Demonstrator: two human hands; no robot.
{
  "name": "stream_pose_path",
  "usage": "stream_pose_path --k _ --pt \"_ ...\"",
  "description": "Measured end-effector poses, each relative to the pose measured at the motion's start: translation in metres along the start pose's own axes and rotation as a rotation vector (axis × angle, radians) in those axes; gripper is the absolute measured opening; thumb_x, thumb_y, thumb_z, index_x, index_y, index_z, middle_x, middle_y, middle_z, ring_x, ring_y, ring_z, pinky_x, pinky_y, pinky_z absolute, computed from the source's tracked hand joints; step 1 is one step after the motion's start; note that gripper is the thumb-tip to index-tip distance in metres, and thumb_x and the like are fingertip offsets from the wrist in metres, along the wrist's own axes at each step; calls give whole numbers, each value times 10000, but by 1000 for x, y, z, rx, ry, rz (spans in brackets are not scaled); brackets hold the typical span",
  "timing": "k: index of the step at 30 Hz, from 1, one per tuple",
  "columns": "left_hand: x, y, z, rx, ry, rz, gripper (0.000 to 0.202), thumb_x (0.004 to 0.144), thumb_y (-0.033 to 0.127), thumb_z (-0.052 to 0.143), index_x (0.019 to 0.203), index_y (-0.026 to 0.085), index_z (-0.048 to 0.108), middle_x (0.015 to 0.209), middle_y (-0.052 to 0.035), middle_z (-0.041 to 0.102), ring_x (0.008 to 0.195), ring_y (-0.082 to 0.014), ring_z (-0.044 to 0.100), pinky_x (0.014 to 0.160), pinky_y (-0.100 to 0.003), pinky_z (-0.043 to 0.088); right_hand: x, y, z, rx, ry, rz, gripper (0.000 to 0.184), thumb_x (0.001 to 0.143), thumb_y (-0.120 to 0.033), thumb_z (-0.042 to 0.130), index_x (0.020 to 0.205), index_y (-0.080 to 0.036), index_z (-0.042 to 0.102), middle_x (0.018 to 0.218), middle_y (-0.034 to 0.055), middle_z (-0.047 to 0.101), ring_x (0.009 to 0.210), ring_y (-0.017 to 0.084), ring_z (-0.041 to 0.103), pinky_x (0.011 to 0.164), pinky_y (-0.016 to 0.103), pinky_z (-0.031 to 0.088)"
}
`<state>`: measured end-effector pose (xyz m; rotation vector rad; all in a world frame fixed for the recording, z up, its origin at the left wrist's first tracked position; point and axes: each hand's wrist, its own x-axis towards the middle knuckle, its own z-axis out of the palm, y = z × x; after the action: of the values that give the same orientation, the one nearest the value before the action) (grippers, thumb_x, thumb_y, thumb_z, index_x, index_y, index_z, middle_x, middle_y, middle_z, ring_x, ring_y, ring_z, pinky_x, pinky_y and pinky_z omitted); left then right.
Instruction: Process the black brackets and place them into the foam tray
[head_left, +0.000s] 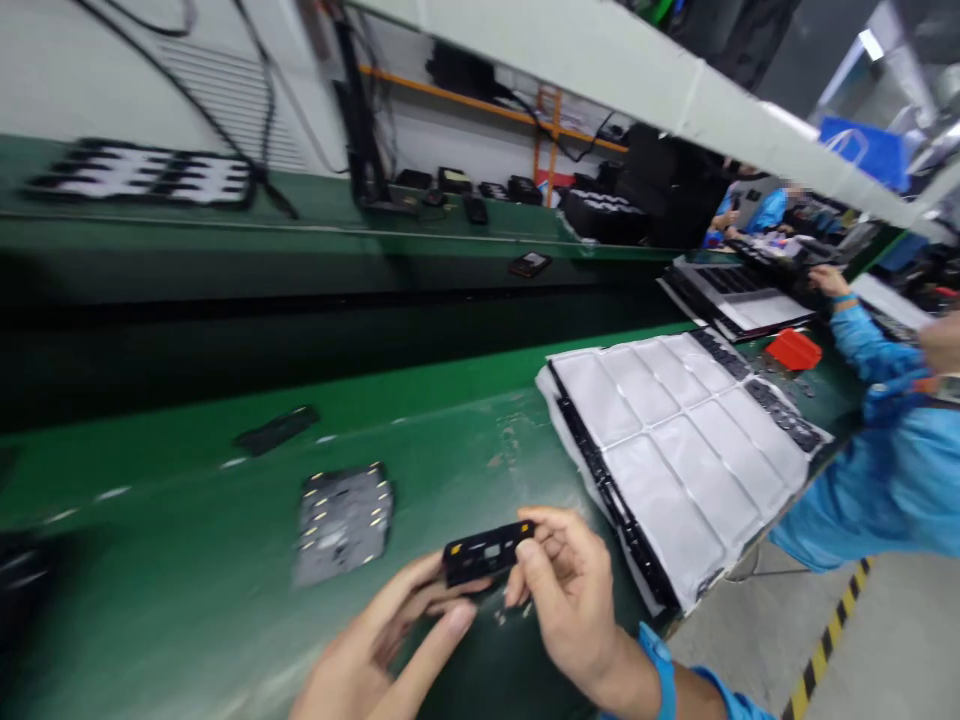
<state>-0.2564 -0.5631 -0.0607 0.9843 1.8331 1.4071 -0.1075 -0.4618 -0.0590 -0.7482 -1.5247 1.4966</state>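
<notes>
A small black plastic housing (489,552) with cutouts and yellow spots near its ends is held up above the green bench. My right hand (566,600) pinches its right end between thumb and fingers. Around the left end, the curled fingers of my left hand (397,640) support it from below, the thumb sitting apart from its face. A few tiny loose bits (514,612) lie on the bench beneath. Left of my hands rests a grey sheet (343,525) with small gold-coloured pieces along both sides. Behind that sheet lies a dark, flat elongated part (277,430).
To the right, stacked white compartment trays (667,410) hold dark parts at their far end. Beyond are a red scoop-like container (795,350) and a co-worker's blue sleeve (862,345). A raised shelf (315,225) runs behind, and a phone-like device (530,264) lies below it.
</notes>
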Motion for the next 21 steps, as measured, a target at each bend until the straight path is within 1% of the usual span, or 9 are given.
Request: stream_pose_path --k 2,3,4,5,9,13,16,19,21 --pt "-3 25 6 -83 -58 -59 369 885 503 715 1087 194 725 794 -44 791 721 -230 768 666 -288 643 -4 -1 -1 -23 -36 -13 257 1042 -329 591 1234 -181 674 681 -23 635 544 118 651 568 221 521" --pt "-3 34 9 -111 -61 -70 307 912 467 686 1017 181 719 720 -28 754 652 -200 731 616 -262 614 -5 -1 -2 -35 -52 -17 241 1045 -299 584 1239 -191 678 691 -21 646 554 118 657 580 222 527" --pt "-3 41 12 -139 -59 -75 279 928 440 664 981 170 711 664 -14 717 601 -177 692 572 -243 582 -6 -1 -3 -47 -62 -24 226 1045 -275 582 1233 -201 684 701 -19 653 565 118 658 588 221 530" --pt "-3 44 14 -162 -52 -81 264 939 416 648 987 162 701 633 -1 691 571 -161 659 546 -231 554 -6 0 -4 -52 -78 -30 214 1042 -254 583 1222 -208 687 704 -20 656 571 117 656 592 220 530" --pt "-7 45 17 -219 -37 -92 293 960 357 619 1154 141 657 624 19 685 551 -138 613 545 -222 519 -5 -1 -6 -49 -92 -53 152 1026 -226 586 1123 -211 702 668 -34 623 516 102 592 524 201 483" --pt "-12 42 16 -241 -91 -84 231 986 350 588 1071 145 654 628 1 712 545 -134 616 559 -226 512 -4 -2 -3 -59 -26 -59 106 990 -236 626 1013 -202 724 641 -39 590 486 92 525 473 188 440" --pt "-14 44 18 -269 -116 -76 206 992 352 586 1014 155 641 639 -10 730 541 -135 623 554 -226 509 -3 -1 -1 -32 25 -52 85 965 -243 659 957 -203 734 580 -66 527 443 75 448 440 171 401" --pt "-15 47 20 -291 -123 -76 206 993 353 590 1013 155 640 640 -14 736 540 -137 627 551 -227 513 -3 0 0 13 57 -42 84 951 -263 686 922 -207 742 552 -86 468 425 64 384 431 165 380" --pt "-16 48 20 -306 -120 -78 211 994 360 593 1008 155 641 639 -16 737 540 -138 630 551 -226 514 -3 1 1 51 59 -30 101 947 -288 701 910 -204 744 559 -85 467 423 59 360 427 165 371"
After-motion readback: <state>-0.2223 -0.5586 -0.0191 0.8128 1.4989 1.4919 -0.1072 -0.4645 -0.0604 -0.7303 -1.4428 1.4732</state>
